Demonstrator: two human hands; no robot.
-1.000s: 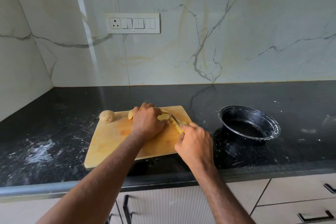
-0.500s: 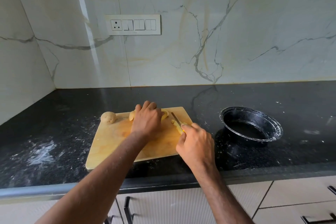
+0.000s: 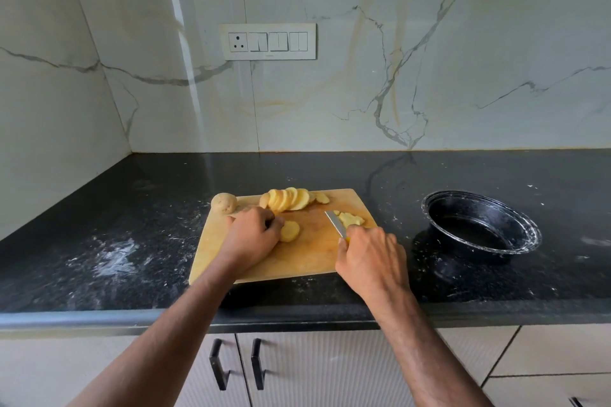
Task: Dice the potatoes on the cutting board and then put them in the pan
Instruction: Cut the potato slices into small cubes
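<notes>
Potato slice held by left hand (right hand grips knife).

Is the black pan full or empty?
Empty. The black pan shows only its dark bare bottom; the potato slices all lie on the cutting board.

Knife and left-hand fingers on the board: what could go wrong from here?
1. The left hand holds a potato slice at its fingertips; a cut there with the knife, gripped by the right hand, could nick them.
2. The whole potato sits at the cutting board's far-left corner and might roll onto the counter.
3. The pan stands apart from the board, so carried dice may spill.
</notes>
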